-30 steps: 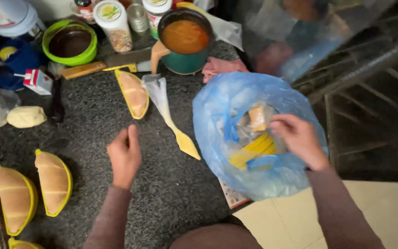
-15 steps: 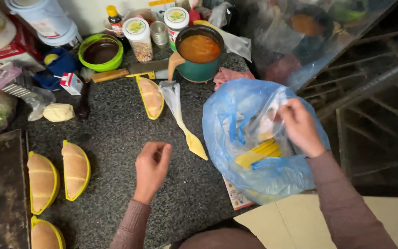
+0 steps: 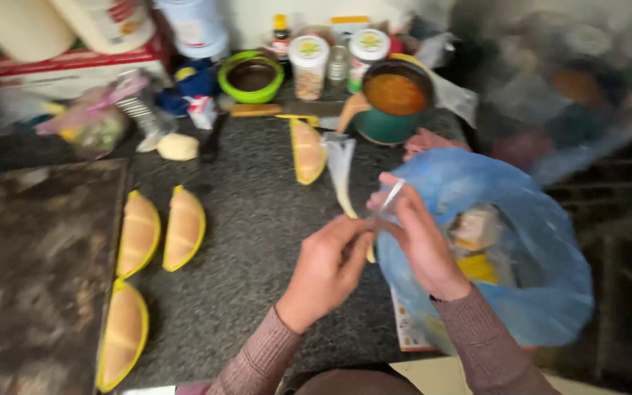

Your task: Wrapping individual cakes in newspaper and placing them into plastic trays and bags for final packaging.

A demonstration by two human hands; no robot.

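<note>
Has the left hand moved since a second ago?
Yes. The left hand has left the bare counter and gone right to the blue bag, where it now meets the right hand on a small clear wrapper.

Both hands meet over the dark counter (image 3: 257, 234). The left hand (image 3: 327, 267) and right hand (image 3: 422, 245) pinch a small clear plastic piece (image 3: 391, 199) beside the blue plastic bag (image 3: 521, 241).
</note>
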